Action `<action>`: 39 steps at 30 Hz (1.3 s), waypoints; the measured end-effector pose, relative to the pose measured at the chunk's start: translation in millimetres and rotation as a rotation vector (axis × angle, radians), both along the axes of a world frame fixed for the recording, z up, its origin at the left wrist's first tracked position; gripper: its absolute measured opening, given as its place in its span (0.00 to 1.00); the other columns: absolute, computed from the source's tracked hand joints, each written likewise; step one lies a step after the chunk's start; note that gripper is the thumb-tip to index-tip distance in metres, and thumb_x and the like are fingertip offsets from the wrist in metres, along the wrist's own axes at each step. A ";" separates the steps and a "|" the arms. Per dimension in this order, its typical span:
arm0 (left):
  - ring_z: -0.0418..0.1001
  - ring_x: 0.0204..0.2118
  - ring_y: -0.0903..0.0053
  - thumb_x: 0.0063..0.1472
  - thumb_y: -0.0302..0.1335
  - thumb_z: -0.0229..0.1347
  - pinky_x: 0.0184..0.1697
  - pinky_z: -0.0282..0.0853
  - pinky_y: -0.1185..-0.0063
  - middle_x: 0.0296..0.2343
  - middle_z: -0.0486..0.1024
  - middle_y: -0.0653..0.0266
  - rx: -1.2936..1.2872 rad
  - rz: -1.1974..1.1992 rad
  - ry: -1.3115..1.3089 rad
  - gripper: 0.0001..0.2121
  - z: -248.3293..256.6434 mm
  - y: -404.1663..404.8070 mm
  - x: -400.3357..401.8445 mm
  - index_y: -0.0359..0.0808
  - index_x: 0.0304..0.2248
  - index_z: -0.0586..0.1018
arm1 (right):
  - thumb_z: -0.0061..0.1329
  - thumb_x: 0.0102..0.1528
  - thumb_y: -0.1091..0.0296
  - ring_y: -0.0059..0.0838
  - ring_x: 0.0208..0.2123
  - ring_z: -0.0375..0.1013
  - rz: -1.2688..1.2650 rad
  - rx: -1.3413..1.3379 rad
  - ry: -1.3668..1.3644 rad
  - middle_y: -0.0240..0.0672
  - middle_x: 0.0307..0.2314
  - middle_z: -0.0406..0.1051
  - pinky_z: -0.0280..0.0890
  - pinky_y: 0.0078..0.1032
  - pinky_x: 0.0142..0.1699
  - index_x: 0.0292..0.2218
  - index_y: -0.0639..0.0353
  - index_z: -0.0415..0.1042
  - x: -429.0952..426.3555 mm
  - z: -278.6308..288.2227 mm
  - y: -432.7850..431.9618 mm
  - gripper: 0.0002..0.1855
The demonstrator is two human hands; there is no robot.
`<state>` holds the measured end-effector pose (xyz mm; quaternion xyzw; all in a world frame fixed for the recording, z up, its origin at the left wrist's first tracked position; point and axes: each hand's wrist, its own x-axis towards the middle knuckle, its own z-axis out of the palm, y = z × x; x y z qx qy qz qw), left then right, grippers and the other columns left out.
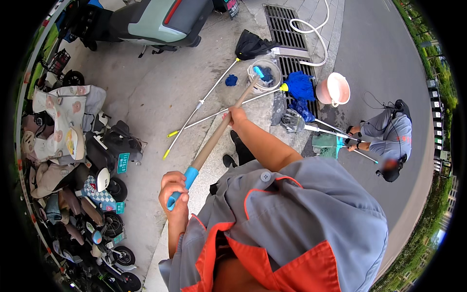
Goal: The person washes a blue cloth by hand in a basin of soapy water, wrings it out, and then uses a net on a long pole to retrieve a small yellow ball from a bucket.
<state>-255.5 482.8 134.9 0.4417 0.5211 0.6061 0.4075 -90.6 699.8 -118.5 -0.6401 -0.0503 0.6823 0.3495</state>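
My left hand (174,191) is closed round the blue grip at the top end of a long mop handle (211,148). Farther down the same tan pole, my right hand (237,116) holds it. The pole slants away to a light blue clamp (258,71) inside a whitish bucket (280,75), where dark blue mop strands (268,74) lie. A small blue clump (231,80) is on the ground left of the bucket. A mop with a blue head (300,85) and yellow socket lies beside it, its white pole passing beneath mine. A black mop head or cloth (251,44) lies beyond.
Drain grates (286,27) run past the bucket, with a white hose (321,36) across them. Right are a pink bucket (328,91), a grey-white mop (292,121), a green mop head or cloth (324,146) and a bending co-worker (390,127). Parked scooters (109,146) line the left; another (160,22) stands ahead.
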 end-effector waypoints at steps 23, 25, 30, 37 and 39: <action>0.68 0.21 0.72 0.47 0.30 0.58 0.40 0.60 0.67 0.13 0.68 0.66 0.075 -0.328 -0.018 0.11 47.3 151.9 -2.9 0.37 0.15 0.69 | 0.33 0.58 0.75 0.31 0.22 0.66 -0.168 -0.029 0.440 0.40 0.25 0.59 0.71 0.37 0.28 0.39 0.55 0.45 3.2 102.2 56.6 0.11; 0.68 0.26 0.71 0.47 0.29 0.57 0.45 0.57 0.65 0.17 0.69 0.65 0.018 -0.386 -0.019 0.09 3.5 161.6 -0.5 0.36 0.17 0.69 | 0.33 0.57 0.75 0.31 0.21 0.66 -0.147 0.005 0.326 0.40 0.25 0.59 0.71 0.35 0.25 0.40 0.56 0.45 6.2 38.8 74.9 0.12; 0.67 0.30 0.69 0.49 0.29 0.56 0.48 0.57 0.64 0.20 0.69 0.64 -0.064 -0.313 -0.009 0.09 -59.0 166.3 17.3 0.35 0.18 0.69 | 0.33 0.56 0.76 0.29 0.18 0.65 -0.044 -0.121 0.053 0.39 0.23 0.59 0.70 0.32 0.21 0.43 0.54 0.45 7.0 -42.4 99.0 0.15; 0.68 0.25 0.70 0.47 0.27 0.57 0.44 0.59 0.66 0.16 0.68 0.65 0.090 -0.470 0.002 0.10 13.1 137.8 -28.9 0.36 0.16 0.68 | 0.34 0.56 0.75 0.30 0.18 0.65 -0.125 -0.045 0.277 0.40 0.24 0.60 0.70 0.33 0.23 0.42 0.55 0.45 -11.1 63.5 48.1 0.14; 0.68 0.24 0.71 0.47 0.27 0.57 0.43 0.59 0.66 0.16 0.68 0.65 0.076 -0.427 -0.043 0.10 6.3 132.8 -30.3 0.36 0.16 0.68 | 0.34 0.57 0.74 0.30 0.18 0.65 -0.094 -0.045 0.262 0.39 0.22 0.60 0.70 0.35 0.24 0.42 0.56 0.45 -16.4 50.0 46.3 0.13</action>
